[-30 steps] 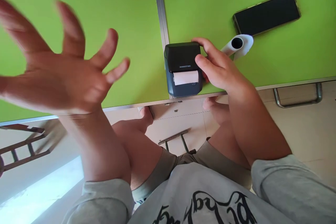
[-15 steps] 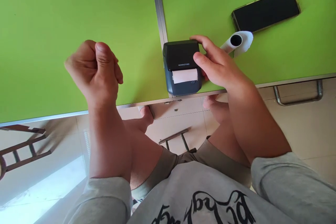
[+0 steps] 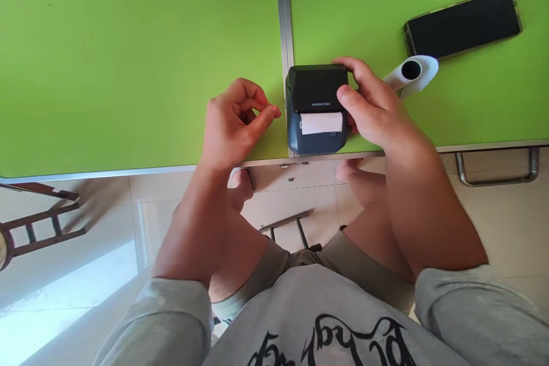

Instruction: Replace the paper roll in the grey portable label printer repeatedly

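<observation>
A small dark label printer (image 3: 317, 88) stands at the front edge of the green table, with a white paper label (image 3: 321, 123) sticking out of its front slot. My right hand (image 3: 373, 103) grips the printer's right side, thumb on top and fingers around the back corner. Just left of the printer is my left hand (image 3: 240, 120), its thumb and fingertips pinched together; nothing shows between them. The fingertips come close to the printer's left side but appear apart from it.
Behind my right hand lies a white paper roll (image 3: 403, 74) with a loose end. A black smartphone (image 3: 463, 23) rests further back on the right. A metal strip (image 3: 283, 11) runs across the green table (image 3: 128, 68). Below its edge is a metal bar (image 3: 497, 183).
My left hand has moved right and down, from a raised fist to a pinch beside the printer. My right hand keeps its hold. The view has shifted slightly left.
</observation>
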Available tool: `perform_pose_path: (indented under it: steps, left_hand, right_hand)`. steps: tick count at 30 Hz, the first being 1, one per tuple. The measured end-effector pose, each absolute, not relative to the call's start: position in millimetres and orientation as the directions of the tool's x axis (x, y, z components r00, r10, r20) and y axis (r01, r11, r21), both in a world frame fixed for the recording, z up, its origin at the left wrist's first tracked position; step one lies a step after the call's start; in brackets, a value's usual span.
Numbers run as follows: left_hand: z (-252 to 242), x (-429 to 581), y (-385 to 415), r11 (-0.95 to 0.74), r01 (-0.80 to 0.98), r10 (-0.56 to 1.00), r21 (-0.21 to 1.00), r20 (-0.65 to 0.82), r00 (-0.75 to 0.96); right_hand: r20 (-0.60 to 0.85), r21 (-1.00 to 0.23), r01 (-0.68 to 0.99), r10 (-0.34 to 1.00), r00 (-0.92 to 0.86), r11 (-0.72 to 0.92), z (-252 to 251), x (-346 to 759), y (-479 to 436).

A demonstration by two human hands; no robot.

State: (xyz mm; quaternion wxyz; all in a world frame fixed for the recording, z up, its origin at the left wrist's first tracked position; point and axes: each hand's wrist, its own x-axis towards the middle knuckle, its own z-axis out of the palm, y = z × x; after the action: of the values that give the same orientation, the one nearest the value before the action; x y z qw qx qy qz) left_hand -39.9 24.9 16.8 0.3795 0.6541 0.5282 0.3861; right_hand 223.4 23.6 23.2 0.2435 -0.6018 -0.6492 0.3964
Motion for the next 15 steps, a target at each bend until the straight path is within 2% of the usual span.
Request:
perform_pose_path:
  steps: [6,11,15]
  left_hand:
    - [13,-32,30,-0.157,0.455,0.983,0.877,0.094,0.157]
    - [9,-25,26,-0.232,0.492,0.973,0.839,0.206,0.108]
    - [10,-28,12,-0.413,0.521,0.907,0.747,0.29,0.304]
  right_hand:
    - [-0.222,-0.799,0.597,0.958,-0.181,-0.072,32,225,26]
    - [-0.248,-0.685,0.726,0.956,-0.158,-0.058,61,221,23]
    - [-0.192,-0.695,0.719,0.961,-0.199,0.01,70,219,21]
